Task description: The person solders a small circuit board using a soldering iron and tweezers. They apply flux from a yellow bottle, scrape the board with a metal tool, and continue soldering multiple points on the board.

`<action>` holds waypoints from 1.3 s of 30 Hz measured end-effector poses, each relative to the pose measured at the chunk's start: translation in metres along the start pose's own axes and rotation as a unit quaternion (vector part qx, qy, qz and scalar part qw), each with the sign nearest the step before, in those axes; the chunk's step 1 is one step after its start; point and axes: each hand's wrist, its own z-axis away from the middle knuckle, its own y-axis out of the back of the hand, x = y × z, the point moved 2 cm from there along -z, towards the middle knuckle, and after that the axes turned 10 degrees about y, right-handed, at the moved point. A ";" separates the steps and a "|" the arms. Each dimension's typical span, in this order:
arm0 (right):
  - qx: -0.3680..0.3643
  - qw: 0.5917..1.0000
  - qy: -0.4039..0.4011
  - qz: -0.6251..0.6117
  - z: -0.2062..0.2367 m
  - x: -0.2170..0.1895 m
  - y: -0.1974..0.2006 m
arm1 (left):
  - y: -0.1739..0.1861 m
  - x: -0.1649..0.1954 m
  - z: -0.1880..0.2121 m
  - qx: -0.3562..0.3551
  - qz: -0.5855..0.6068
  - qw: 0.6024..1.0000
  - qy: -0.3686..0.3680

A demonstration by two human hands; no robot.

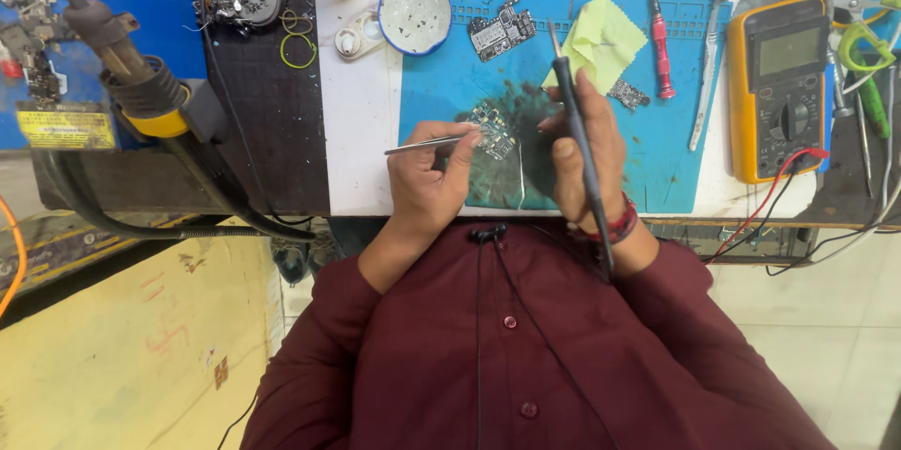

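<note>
On the blue repair mat point(450, 84) a small circuit board point(493, 131) lies near its front edge. The right hand point(582, 164) is closed around a soldering iron point(574, 122); the left hand point(432, 178) pinches tweezers point(427, 142) at the board. Soldering is under way, I judge; steady tips matter next.

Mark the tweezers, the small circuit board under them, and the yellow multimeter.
tweezers point(424, 142), head view, on the bare metal shaft left of the left hand's fingers
small circuit board point(494, 132), head view, on its middle, beside the tweezer tips
yellow multimeter point(777, 84), head view, on the face between screen and dial
</note>
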 end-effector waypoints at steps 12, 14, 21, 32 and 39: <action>-0.004 0.985 -0.165 -0.046 0.040 0.007 0.011 | -0.003 0.007 -0.005 -0.011 -0.099 0.995 0.000; -0.011 0.985 -0.166 -0.046 0.039 0.008 0.010 | -0.003 0.007 -0.005 -0.010 -0.104 0.995 -0.002; -0.026 0.989 -0.142 0.019 0.032 0.006 0.007 | -0.002 0.006 -0.004 -0.007 -0.112 0.994 -0.003; -0.043 0.989 -0.141 0.028 0.027 0.003 0.005 | -0.002 0.005 -0.004 -0.001 -0.119 0.993 -0.011; -0.057 0.990 -0.125 0.035 0.026 0.003 0.007 | -0.003 0.006 -0.003 -0.011 -0.106 0.994 -0.009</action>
